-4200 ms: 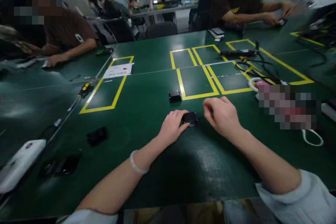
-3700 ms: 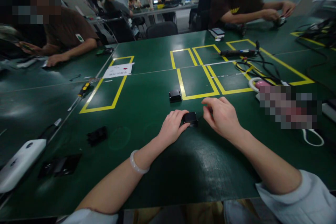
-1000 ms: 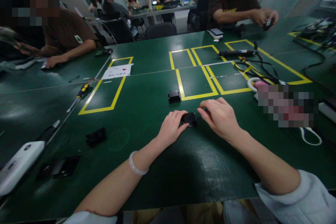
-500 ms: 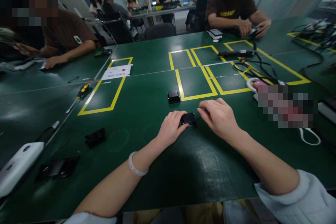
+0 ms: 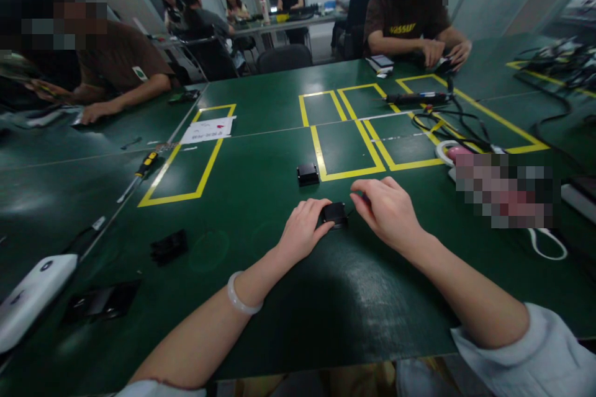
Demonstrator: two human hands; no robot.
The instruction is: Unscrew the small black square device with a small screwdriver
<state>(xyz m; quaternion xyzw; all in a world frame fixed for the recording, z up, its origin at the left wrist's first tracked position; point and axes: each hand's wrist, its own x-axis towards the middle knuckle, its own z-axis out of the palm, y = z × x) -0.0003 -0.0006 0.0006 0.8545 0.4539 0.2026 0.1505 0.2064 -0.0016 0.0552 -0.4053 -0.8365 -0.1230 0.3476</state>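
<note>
A small black box-shaped part (image 5: 335,214) rests on the green table, gripped at its left side between the thumb and fingers of my left hand (image 5: 302,223). Just to the right, my right hand (image 5: 390,208) is closed in a pinch. From its fingertips a thin dark piece (image 5: 351,213) runs to the right side of the part; whether it is a rod or a wire I cannot tell. Behind my left hand stands a similar black part (image 5: 308,173), untouched, beside a yellow tape outline (image 5: 352,174).
At the left lie black pieces (image 5: 170,246), a black packet (image 5: 102,302), a white device (image 5: 35,301) and a yellow-black screwdriver (image 5: 148,164). A black pen-shaped tool (image 5: 418,98) with cables (image 5: 482,127) lies back right. Co-workers sit across and at the left.
The view has shifted very slightly. Both hands keep their grip at nearly the same spot, and the black part stays in place.
</note>
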